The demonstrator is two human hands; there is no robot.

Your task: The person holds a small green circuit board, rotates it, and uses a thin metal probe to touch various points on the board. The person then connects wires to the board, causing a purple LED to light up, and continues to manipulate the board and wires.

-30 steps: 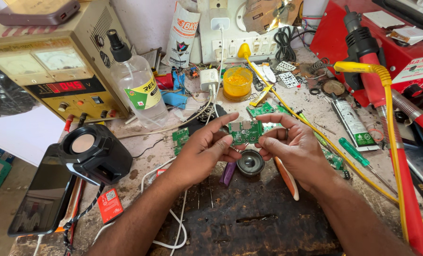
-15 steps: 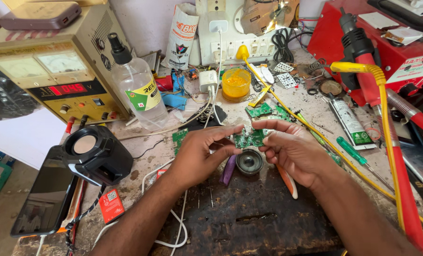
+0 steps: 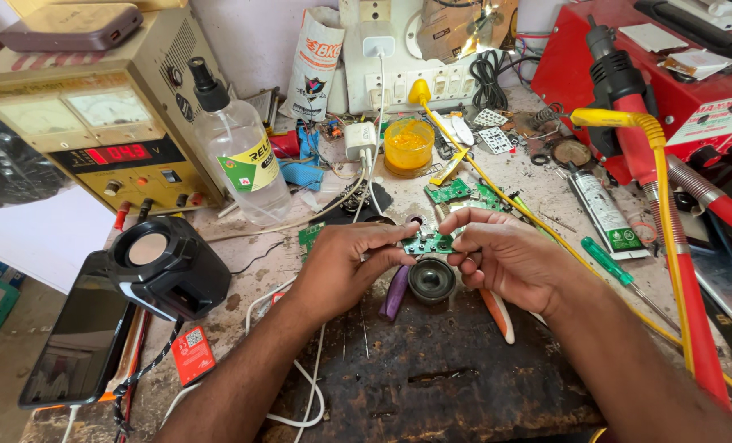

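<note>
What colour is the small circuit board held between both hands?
Green, seen in the head view: the circuit board.

— What's pinched between the fingertips?

— A small green circuit board, held about level between the left hand and the right hand, its face dotted with tiny parts.

— And just under it?

— A small round speaker, dark cone facing up, lying just below both hands' fingertips, close beneath the board.
</note>
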